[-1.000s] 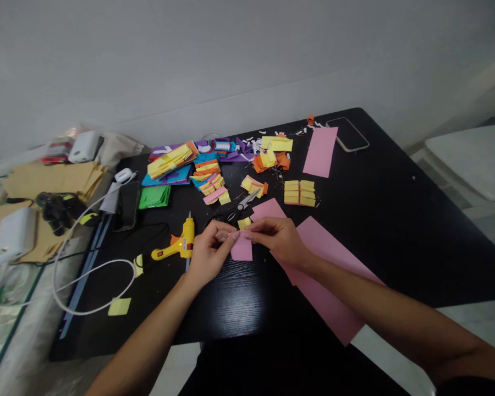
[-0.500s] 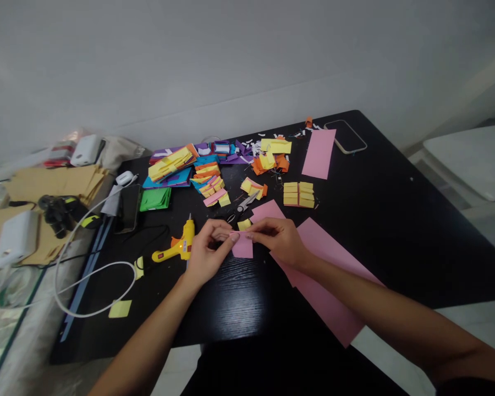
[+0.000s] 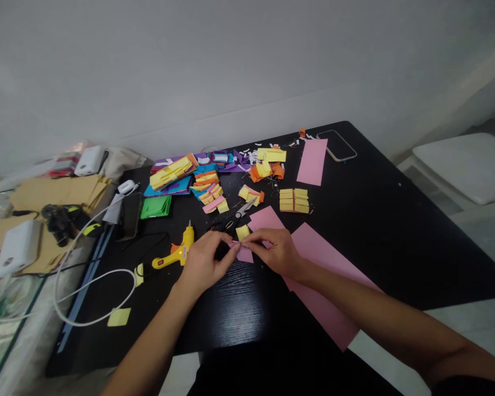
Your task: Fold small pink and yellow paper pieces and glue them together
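Between my two hands is a small piece of pink paper (image 3: 245,255), its far edge pinched by the fingertips. My left hand (image 3: 208,256) is closed on its left side, thumb on top. My right hand (image 3: 274,248) pinches the same edge from the right. Just beyond the fingers lie a small yellow paper piece (image 3: 242,232) and a pair of scissors (image 3: 244,209). A yellow hot glue gun (image 3: 183,248) rests left of my left hand. Larger pink sheets (image 3: 313,242) lie partly under my right forearm.
Stacks of folded yellow paper (image 3: 295,201), green paper (image 3: 155,207) and mixed colours (image 3: 208,187) stand along the back of the black table (image 3: 379,231). A phone (image 3: 337,146) lies far right. A white cable (image 3: 94,323) loops at the left; a white stool (image 3: 462,165) stands right.
The pink piece's far edge now looks bent or folded between my fingers, and my hands have come slightly closer together. The whole view has shifted a little.
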Available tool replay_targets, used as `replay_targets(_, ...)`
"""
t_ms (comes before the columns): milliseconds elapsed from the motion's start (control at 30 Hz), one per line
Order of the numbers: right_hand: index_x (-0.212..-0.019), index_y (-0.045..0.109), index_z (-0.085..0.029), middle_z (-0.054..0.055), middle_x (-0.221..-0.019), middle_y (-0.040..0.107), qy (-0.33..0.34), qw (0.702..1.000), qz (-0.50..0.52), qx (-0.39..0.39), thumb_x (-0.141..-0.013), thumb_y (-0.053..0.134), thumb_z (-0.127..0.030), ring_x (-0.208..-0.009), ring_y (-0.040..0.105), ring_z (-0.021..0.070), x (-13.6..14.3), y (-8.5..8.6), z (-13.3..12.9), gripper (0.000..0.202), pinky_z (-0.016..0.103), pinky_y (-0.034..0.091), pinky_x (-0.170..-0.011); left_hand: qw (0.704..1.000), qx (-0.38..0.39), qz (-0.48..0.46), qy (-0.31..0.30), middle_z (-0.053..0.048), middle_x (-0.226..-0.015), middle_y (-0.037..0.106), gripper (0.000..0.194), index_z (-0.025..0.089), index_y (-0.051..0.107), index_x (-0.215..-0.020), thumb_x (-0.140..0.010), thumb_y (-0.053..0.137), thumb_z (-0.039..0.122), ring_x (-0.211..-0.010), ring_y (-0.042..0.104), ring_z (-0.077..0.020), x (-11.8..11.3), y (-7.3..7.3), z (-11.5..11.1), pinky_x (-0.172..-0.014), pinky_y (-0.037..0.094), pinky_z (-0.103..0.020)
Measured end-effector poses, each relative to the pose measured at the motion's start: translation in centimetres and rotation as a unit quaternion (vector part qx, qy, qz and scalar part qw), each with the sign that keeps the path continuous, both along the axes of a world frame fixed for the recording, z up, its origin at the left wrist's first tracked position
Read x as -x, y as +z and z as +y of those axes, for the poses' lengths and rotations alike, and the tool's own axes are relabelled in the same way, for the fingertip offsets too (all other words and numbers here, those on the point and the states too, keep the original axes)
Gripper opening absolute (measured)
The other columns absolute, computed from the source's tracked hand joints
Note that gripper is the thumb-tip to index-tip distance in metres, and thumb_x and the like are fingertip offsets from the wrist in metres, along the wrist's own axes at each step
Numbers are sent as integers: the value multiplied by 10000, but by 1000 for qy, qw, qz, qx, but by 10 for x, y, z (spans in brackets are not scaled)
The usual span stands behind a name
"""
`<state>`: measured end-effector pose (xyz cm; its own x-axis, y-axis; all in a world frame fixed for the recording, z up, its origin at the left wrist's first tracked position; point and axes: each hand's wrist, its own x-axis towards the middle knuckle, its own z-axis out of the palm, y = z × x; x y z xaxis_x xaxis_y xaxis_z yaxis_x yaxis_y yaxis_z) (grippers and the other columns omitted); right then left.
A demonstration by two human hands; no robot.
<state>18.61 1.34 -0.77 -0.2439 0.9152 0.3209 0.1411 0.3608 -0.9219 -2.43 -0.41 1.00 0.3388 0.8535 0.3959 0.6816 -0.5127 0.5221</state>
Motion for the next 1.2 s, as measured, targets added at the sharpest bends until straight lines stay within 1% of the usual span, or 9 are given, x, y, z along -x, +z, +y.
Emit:
replay_targets(133,-883,823,-265,20,-873,825,16,1000,1,9,-889,748,-254,-788,770,199,3,1,-2,76,313,583,-772,998,-17,56,17,-53,-835,738,111,213,668,-904,-919,687,321,-770,689,-215,3,7,-1,-711,517,-333)
replay_targets(200,-855,820,-264,17,-861,825,16,999,13,31,-871,760,-249,-780,768,198,4,2,-3,64,312,583,-768,999,-14,45,17,-56,-824,743,127,213,664,-852,-910,692,323,-766,690,-216,7,11,0,-717,519,-337)
replay_targets(333,-812,814,-243,23,-820,818,-5,994,60,90,-826,791,-257,-742,756,195,4,3,-1,30,303,581,-714,995,55,-78,36,-56,-887,771,109,206,682,-886,-930,662,303,-815,722,-199,14,14,5,-762,552,-314)
replay_targets(433,-804,809,-230,30,-819,813,-6,986,101,134,-788,818,-279,-741,752,195,3,3,2,52,307,595,-720,971,153,-182,37,-53,-896,773,171,189,710,-988,-924,686,345,-785,725,-179,12,11,8,-737,565,-287)
replay_targets(567,-799,806,-212,35,-804,805,13,975,135,177,-760,840,-311,-742,744,191,2,4,4,113,312,610,-746,938,233,-256,25,-18,-738,723,210,173,730,-894,-873,753,380,-654,655,-137,4,5,7,-634,522,-237)
replay_targets(733,-781,804,-198,27,-766,783,26,965,164,205,-726,871,-345,-707,715,173,3,6,5,171,303,610,-723,923,245,-293,48,3,-633,658,272,160,734,-786,-843,778,422,-557,555,-102,0,3,6,-543,442,-206)
replay_targets(967,-779,798,-191,23,-771,776,27,956,188,223,-705,884,-337,-698,711,163,5,2,8,184,303,617,-720,908,262,-321,60,-25,-681,701,288,162,743,-784,-846,774,441,-627,609,-135,-1,1,5,-608,471,-233)
replay_targets(1133,-952,804,-195,34,-823,801,26,946,209,247,-675,903,-336,-749,750,183,7,-9,11,325,336,630,-778,905,252,-333,76,-8,-650,666,347,160,708,-796,-858,747,499,-605,598,-137,-8,1,4,-581,459,-236)
replay_targets(1200,-956,803,-195,38,-834,804,28,945,207,250,-667,911,-342,-773,758,189,8,-11,11,342,344,630,-803,906,248,-331,85,-1,-634,653,369,159,699,-797,-854,741,521,-584,578,-130,-11,1,4,-556,439,-230)
